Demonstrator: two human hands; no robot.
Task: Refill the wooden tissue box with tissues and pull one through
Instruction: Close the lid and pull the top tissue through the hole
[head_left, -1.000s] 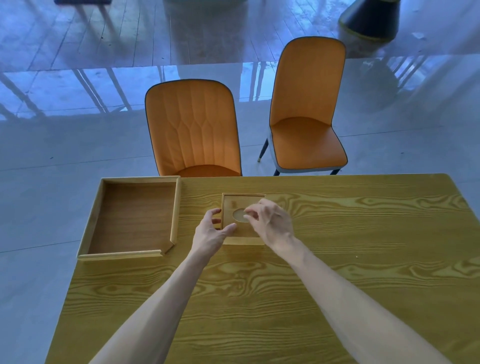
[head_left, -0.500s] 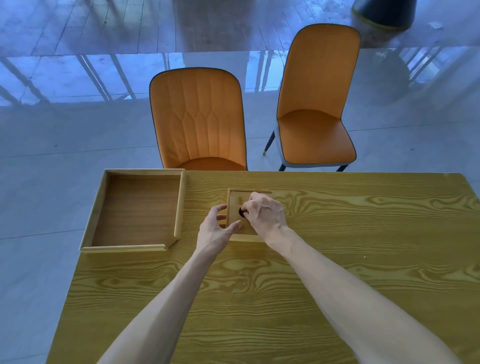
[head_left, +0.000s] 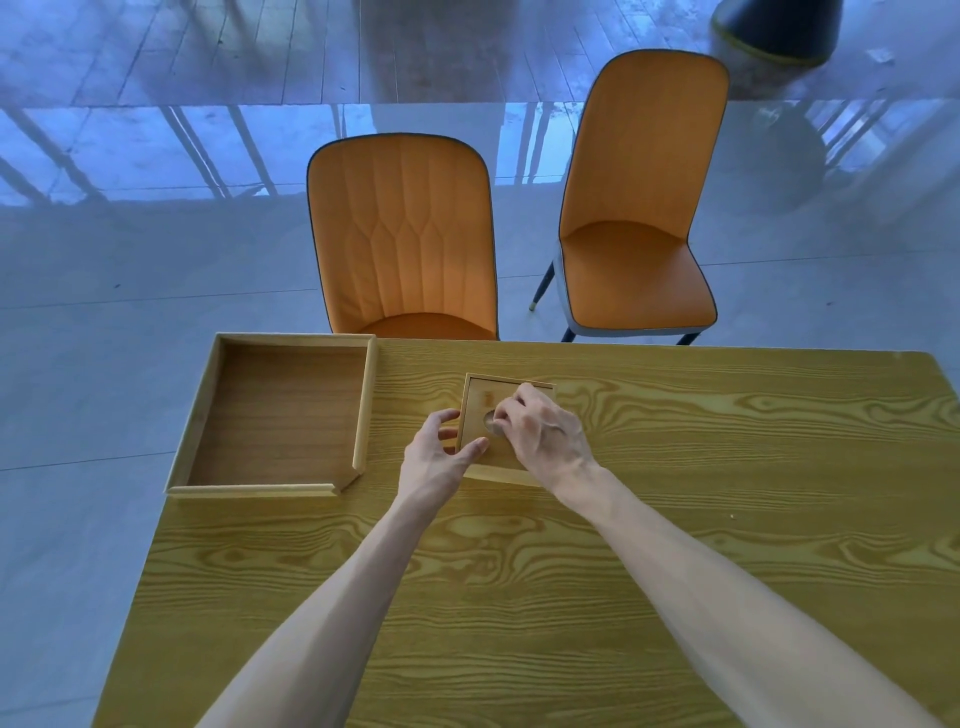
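Observation:
The small square wooden tissue box (head_left: 482, 401) lies on the table's far middle, its lid on, with a round hole (head_left: 489, 419) in the top. My left hand (head_left: 435, 458) grips the box's left side, thumb pressed on the lid near the front edge. My right hand (head_left: 545, 431) covers the right half of the lid. Its fingertips are bunched together at the hole, pinching a pale grey bit of tissue (head_left: 497, 429) there. The rest of the tissue is hidden inside the box.
A shallow open wooden tray (head_left: 364, 410) lies at the far left of the yellow wood-grain table (head_left: 727, 467), about a hand's width from the box. Two orange chairs (head_left: 405, 234) (head_left: 639, 208) stand beyond the far edge.
My right fingertips went down into the hole and now sit pinched at its rim. My left hand has stayed on the box's left side. The view has tilted slightly.

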